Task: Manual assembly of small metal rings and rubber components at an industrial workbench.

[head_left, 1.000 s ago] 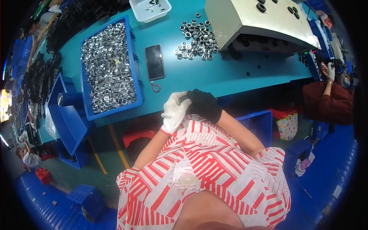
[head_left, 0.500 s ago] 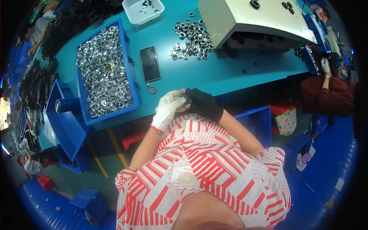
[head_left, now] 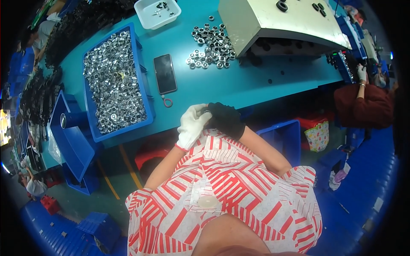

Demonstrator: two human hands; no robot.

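In front of my chest, at the near edge of the table, my two hands meet. My left hand (head_left: 192, 124), in a white glove with a red cuff, is closed with thumb and fingertips on a small ring-shaped metal part (head_left: 207, 112). Against it, my right hand (head_left: 225, 120) in a black glove is closed round the same part from the other side. Fingers cover most of the part. Beyond the hands, similar shiny metal rings (head_left: 213, 45) lie loose on the teal table (head_left: 192, 87). Many more fill a blue crate (head_left: 148, 100) to the left.
A dark phone (head_left: 165, 73) with a red ring strap lies beside the crate. Farther back are a white tray (head_left: 147, 21) with small parts and a cream metal housing (head_left: 247, 25) with black rings on top. An empty blue bin (head_left: 76, 149) leans at left. Another person (head_left: 363, 104) works at right.
My hands have stayed together and shifted slightly. My left fingers have curled further over the part, which shows less now. The view has tilted a little.
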